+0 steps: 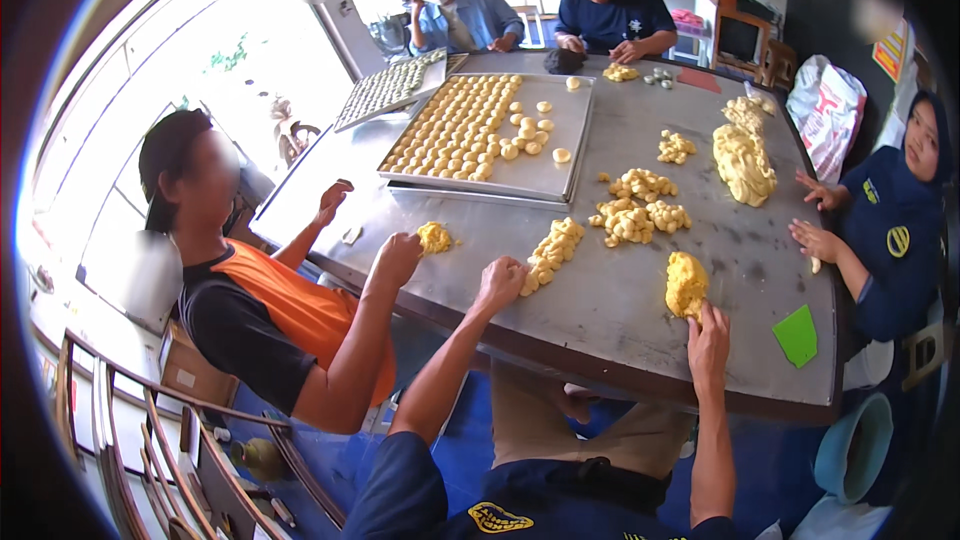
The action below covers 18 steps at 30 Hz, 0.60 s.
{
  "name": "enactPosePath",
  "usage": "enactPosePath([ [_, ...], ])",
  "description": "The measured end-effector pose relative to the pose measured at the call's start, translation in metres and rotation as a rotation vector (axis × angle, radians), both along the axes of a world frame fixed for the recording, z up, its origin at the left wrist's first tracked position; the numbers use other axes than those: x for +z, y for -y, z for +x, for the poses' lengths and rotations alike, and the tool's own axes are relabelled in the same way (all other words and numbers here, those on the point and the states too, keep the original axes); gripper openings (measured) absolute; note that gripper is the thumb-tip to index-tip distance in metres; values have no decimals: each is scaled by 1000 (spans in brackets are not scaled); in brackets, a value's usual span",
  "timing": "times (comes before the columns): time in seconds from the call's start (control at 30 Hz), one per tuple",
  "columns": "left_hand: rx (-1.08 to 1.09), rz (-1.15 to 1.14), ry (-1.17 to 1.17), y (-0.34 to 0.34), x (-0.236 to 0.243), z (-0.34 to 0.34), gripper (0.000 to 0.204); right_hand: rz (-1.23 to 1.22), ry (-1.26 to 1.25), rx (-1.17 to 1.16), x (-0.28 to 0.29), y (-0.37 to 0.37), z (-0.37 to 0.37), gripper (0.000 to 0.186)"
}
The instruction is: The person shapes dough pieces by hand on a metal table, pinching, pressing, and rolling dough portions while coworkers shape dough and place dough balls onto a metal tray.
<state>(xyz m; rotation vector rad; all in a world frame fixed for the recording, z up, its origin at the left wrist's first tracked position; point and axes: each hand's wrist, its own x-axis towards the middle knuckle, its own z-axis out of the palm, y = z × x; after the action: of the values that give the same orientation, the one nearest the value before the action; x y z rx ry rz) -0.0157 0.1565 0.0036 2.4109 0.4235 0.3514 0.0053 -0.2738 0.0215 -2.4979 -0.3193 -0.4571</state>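
Observation:
My left hand [502,283] is closed at the near end of a row of pale yellow dough pieces [552,254], fingertips against the pieces; what lies inside the fingers is hidden. Farther right, my right hand [708,338] pinches the lower edge of a brighter yellow, crumbly mound [686,280]. Both rest at the near side of the metal table [620,320]. Beyond them lie heaps of small dough pieces [628,222] and one large dough lump [744,162]. A green flat scraper [796,336] lies to the right.
A tray [572,180] bears rows of round dough balls [450,130]; another tray [390,88] stands behind it. A person in orange [290,300] works close at my left, by a small yellow heap [435,237]. Others sit opposite and at right. A blue tub [852,446] stands lower right.

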Motion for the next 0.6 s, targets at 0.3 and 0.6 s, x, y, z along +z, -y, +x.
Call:
enactPosePath([
  [0.3,-92,105,306,10,-3,-12,25,24,-135,89,0,27,-5,39],
  [0.6,-195,110,334,65,33,-29,19,-56,1,7,-17,18,-19,53],
])
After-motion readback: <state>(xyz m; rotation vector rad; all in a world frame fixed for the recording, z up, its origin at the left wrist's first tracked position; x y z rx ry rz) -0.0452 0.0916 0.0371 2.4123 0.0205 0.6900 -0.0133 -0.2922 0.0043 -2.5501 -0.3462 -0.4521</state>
